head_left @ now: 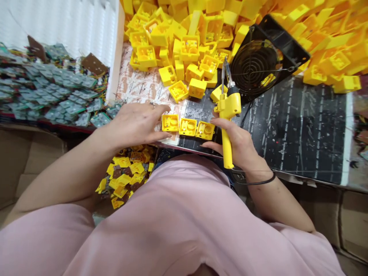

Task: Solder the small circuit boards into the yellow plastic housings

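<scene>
Three yellow housings stand side by side near the table's front edge: a left one (170, 123), a middle one (188, 127) and a right one (204, 130). Their open sides face up and small parts show inside. My left hand (140, 122) is at the left end of the row, thumb and fingers apart around the left housing. In my right hand (237, 143) is a yellow soldering gun (230, 107), its metal tip pointing away from me. The thumb and fingers of that hand also reach toward the right housing; whether they touch it is unclear.
Many yellow housings (197, 88) are heaped across the back of the table (301, 126). A black fan (255, 65) stands behind the soldering gun. Circuit boards (57, 84) fill a white tray (114, 69) at left. More yellow pieces (123, 180) lie below the table edge.
</scene>
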Available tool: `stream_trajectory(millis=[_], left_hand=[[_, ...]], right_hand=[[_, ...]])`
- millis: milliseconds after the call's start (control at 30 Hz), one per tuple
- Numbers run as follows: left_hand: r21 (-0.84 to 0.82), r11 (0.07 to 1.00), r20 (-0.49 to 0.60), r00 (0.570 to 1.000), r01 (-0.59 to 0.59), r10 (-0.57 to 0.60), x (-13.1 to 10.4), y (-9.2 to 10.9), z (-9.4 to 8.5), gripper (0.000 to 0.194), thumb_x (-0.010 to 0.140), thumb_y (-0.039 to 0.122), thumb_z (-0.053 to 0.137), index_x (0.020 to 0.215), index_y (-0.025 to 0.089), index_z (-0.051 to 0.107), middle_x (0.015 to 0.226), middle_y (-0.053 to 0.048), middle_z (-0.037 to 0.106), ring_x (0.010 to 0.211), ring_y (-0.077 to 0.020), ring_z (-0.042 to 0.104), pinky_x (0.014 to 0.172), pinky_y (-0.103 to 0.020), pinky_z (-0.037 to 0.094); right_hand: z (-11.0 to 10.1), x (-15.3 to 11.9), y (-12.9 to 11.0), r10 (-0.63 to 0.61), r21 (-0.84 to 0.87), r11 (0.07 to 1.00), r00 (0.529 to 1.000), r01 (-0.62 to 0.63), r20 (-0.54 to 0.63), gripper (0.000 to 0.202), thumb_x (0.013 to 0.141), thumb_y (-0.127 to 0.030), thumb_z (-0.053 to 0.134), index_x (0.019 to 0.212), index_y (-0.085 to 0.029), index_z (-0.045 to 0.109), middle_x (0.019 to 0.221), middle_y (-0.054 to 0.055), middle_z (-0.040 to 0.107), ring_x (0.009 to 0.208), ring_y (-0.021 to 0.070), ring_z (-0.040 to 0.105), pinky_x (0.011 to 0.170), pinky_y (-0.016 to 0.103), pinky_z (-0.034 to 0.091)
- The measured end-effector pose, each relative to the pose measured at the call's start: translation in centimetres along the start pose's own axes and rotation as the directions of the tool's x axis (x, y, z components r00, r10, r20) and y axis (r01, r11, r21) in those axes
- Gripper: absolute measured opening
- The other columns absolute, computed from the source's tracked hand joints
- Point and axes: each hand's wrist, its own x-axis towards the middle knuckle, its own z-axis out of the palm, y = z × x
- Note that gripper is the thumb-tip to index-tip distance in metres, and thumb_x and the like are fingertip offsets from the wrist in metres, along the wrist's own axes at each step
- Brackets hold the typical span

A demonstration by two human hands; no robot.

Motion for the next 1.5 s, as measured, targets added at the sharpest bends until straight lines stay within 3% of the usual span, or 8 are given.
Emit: stream_trajectory(millis=[100,367,567,667,867,1033,1200,1500], left_hand=[[-0.440,0.890,-0.223,0.975,-0.120,0.021,0.6,1.2,0.4,0.061,0.093,0.057,0.063,0.138,0.017,0.070,0.101,-0.009,0.080,0.091,-0.0257,0.074,0.091,-0.039,0.058],[-0.890,-0.450,-0.068,0.959,0.067,0.277,3.4,12.6,-0.6,0.030,0.095,0.050,0.070,0.108,0.025,0.080,0.110,-0.002,0.081,0.101,-0.0184,0.074,0.086,-0.026,0.063],[-0.865,-0.502,-0.035,0.996,0.010,0.079,3.5,14.1,-3.4,0.032,0.102,0.033,0.059,0.084,0.017,0.079,0.092,-0.004,0.083,0.085,-0.0140,0.076,0.075,-0.019,0.063],[-0.842,-0.539,-0.053,0.998,-0.036,0.015,3.6,13.2,-3.6,0.030,0.102,0.031,0.059,0.081,0.019,0.077,0.081,-0.003,0.081,0.085,-0.0163,0.080,0.080,-0.023,0.067],[-0.854,-0.518,0.011,0.997,0.047,0.073,3.8,12.0,-0.9,0.004,0.087,0.025,0.075,0.085,0.023,0.077,0.076,-0.002,0.079,0.071,-0.0180,0.077,0.071,-0.025,0.068],[-0.885,-0.466,-0.038,0.992,0.024,0.123,3.0,11.9,1.3,0.010,0.082,0.041,0.083,0.085,0.034,0.078,0.078,0.002,0.079,0.075,-0.0202,0.077,0.073,-0.028,0.068],[-0.889,-0.449,-0.149,0.982,-0.084,0.112,2.5,12.4,2.6,0.002,0.082,0.042,0.081,0.083,0.043,0.079,0.075,0.009,0.078,0.073,-0.0171,0.076,0.069,-0.023,0.065],[-0.852,-0.517,-0.154,0.983,-0.079,0.104,2.3,12.0,2.8,0.020,0.081,0.037,0.088,0.092,0.030,0.073,0.077,0.005,0.079,0.073,-0.0176,0.078,0.070,-0.024,0.066]], right_hand=[[-1.5,0.3,-1.1,0.004,-0.101,0.995,0.988,-0.019,-0.152,0.054,0.105,-0.061,0.055,0.144,-0.023,0.057,0.112,0.008,0.078,0.095,0.0218,0.077,0.088,0.031,0.062],[-4.2,3.3,-3.0,0.145,-0.423,0.883,0.975,-0.205,-0.170,0.073,0.096,-0.078,0.057,0.156,-0.036,0.054,0.140,0.009,0.066,0.134,0.0285,0.063,0.127,0.048,0.042],[-2.3,-2.1,-4.3,0.299,0.239,0.940,0.925,-0.243,-0.236,0.093,0.106,-0.054,0.055,0.170,-0.011,0.005,0.175,0.024,0.024,0.157,0.0268,0.042,0.126,0.046,0.045],[-4.4,-6.0,-6.6,0.157,0.293,0.946,0.987,-0.140,-0.037,0.040,0.107,-0.047,0.057,0.136,-0.022,0.068,0.120,0.004,0.079,0.107,0.0131,0.077,0.092,0.021,0.062],[-21.5,-9.3,-7.2,0.142,-0.110,0.975,0.925,-0.192,-0.353,0.039,0.102,-0.013,0.058,0.139,-0.025,0.066,0.130,0.007,0.076,0.120,0.0176,0.073,0.109,0.037,0.059],[-35.7,-8.0,-2.7,0.269,-0.901,0.282,0.928,-0.331,-0.257,0.072,0.084,-0.003,0.063,0.150,-0.031,0.058,0.170,0.011,0.042,0.160,0.0367,0.036,0.129,0.072,0.026],[-43.3,-8.5,0.0,0.250,-0.884,0.165,0.886,-0.437,-0.391,0.026,0.104,-0.033,0.061,0.123,-0.019,0.072,0.143,0.014,0.065,0.147,0.0338,0.051,0.126,0.066,0.035],[-27.6,-22.6,-1.9,0.352,-0.699,0.439,0.824,-0.565,-0.445,0.039,0.102,-0.047,0.068,0.127,-0.017,0.065,0.123,0.008,0.068,0.106,0.0211,0.069,0.093,0.043,0.063]])
